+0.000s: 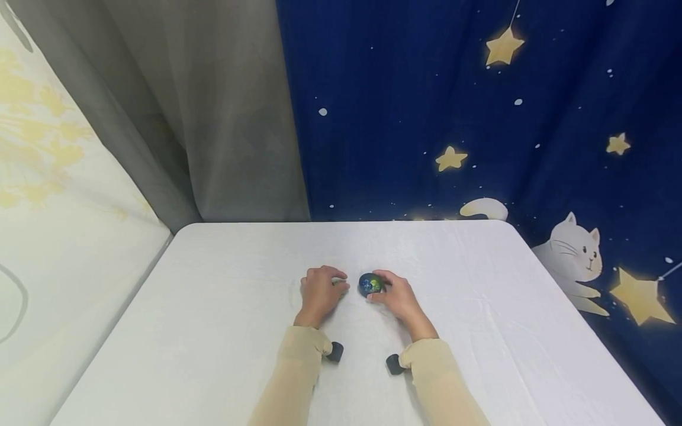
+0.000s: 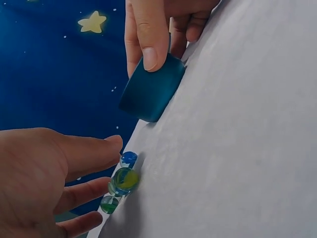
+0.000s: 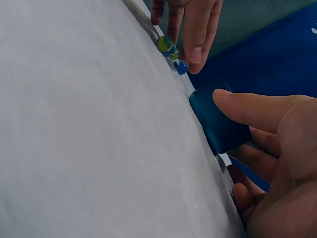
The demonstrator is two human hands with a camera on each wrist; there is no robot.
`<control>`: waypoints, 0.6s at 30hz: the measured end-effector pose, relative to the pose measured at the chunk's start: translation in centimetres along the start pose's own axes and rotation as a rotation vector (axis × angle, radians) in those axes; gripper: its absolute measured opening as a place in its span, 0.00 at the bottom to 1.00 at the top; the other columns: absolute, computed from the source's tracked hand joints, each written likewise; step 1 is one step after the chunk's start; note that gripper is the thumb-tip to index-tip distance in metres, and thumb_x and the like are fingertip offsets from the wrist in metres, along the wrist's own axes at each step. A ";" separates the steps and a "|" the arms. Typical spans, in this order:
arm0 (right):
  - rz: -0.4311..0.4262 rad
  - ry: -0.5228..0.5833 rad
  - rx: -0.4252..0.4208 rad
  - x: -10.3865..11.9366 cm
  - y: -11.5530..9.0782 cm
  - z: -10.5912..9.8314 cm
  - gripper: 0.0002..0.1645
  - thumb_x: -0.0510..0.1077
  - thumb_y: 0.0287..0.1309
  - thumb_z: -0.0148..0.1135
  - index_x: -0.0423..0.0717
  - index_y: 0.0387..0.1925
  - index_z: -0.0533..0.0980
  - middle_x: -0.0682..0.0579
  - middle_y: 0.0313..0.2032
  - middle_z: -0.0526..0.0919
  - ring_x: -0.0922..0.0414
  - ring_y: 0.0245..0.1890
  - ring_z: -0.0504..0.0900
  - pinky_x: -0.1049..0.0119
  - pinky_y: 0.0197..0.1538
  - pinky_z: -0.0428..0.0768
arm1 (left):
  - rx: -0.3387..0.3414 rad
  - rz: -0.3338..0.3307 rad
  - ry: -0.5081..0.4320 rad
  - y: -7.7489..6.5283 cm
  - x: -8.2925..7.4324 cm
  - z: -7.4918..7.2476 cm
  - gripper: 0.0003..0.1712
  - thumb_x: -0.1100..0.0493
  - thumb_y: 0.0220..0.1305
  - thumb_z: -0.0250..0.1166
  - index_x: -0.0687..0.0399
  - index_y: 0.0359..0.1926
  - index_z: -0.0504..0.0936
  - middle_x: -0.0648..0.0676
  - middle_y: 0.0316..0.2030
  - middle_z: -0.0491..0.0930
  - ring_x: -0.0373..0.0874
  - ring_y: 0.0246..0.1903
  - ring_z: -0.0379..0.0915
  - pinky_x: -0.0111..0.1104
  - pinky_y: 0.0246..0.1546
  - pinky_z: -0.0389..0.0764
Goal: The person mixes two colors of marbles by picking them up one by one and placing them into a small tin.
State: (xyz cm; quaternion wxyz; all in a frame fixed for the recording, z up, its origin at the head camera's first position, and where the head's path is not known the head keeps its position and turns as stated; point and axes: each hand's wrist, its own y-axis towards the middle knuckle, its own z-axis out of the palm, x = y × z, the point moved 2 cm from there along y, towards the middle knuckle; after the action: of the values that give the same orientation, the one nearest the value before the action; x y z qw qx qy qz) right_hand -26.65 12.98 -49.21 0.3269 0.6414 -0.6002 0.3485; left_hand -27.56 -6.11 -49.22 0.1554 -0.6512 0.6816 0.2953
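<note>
Right grip (image 1: 396,296), at the lower middle of the head view, holds a small teal cup (image 2: 151,94) between the thumb on one wall and the fingers on the other, spread no wider than the cup itself. Left grip (image 1: 319,290), just to its left in that view, has its thumb and fingers apart and loosely bent; its fingertips are at a cluster of marbles on the white-covered desk (image 1: 213,355). Whether any fingertip touches them, I cannot tell.

In the left wrist view the marbles sit below the middle: a blue marble (image 2: 129,158) uppermost, a larger yellow-green marble (image 2: 126,179) beneath it, and a green marble (image 2: 109,204) lowest; another seems partly hidden behind the large one. The cup appears upright, and the head view shows blue and yellow-green contents (image 1: 375,285) inside, probably more marbles.

The marbles look like glass: light, hard, smooth and apt to slip or roll away from a careless nudge. Each is best pinched across its widest part with the pads of thumb and forefinger. The cup looks light and fairly stiff; opposite sides of its wall give a sound hold, leaving the mouth free, and tipping it could spill what it holds.
</note>
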 end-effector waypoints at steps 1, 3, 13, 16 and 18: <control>-0.001 0.000 -0.001 0.0 0.0 0.0 0.36 0.38 0.46 0.75 0.48 0.60 0.75 0.45 0.59 0.77 0.44 0.61 0.72 0.45 0.64 0.63 | 0.005 -0.003 0.007 0.0 0.0 0.1 0.09 0.52 0.54 0.73 0.44 0.38 0.87 0.51 0.44 0.82 0.53 0.52 0.67 0.47 0.49 0.62; -0.004 -0.003 -0.003 0.0 0.1 0.0 0.35 0.38 0.46 0.75 0.48 0.59 0.75 0.45 0.58 0.77 0.44 0.61 0.72 0.44 0.63 0.63 | 0.013 -0.009 0.019 0.0 0.0 0.1 0.10 0.52 0.54 0.74 0.45 0.38 0.87 0.51 0.44 0.82 0.53 0.52 0.67 0.47 0.49 0.62; -0.004 0.003 -0.005 0.0 0.1 0.0 0.35 0.38 0.46 0.75 0.47 0.59 0.75 0.45 0.58 0.77 0.44 0.61 0.72 0.45 0.64 0.63 | 0.028 -0.021 0.055 0.1 0.0 0.3 0.08 0.55 0.53 0.75 0.45 0.36 0.87 0.50 0.43 0.82 0.52 0.51 0.67 0.45 0.47 0.63; -0.003 0.002 -0.005 0.0 0.1 0.1 0.35 0.38 0.46 0.75 0.48 0.59 0.75 0.45 0.58 0.77 0.44 0.61 0.72 0.45 0.64 0.63 | 0.019 -0.017 0.053 0.1 -0.1 0.3 0.07 0.56 0.53 0.74 0.45 0.35 0.87 0.50 0.43 0.82 0.52 0.50 0.68 0.45 0.47 0.63; -0.005 0.001 -0.005 0.0 0.1 0.1 0.35 0.38 0.47 0.75 0.48 0.59 0.75 0.45 0.58 0.77 0.44 0.61 0.72 0.44 0.64 0.63 | 0.012 -0.015 0.050 0.1 -0.1 0.3 0.06 0.56 0.53 0.74 0.45 0.34 0.87 0.50 0.42 0.82 0.52 0.50 0.68 0.45 0.47 0.63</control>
State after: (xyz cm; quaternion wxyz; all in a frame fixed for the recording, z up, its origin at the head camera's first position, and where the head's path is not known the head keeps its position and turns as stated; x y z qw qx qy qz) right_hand -26.75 12.87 -49.28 0.3297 0.6421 -0.5991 0.3465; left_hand -27.65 -5.89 -49.39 0.1447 -0.6626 0.6820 0.2737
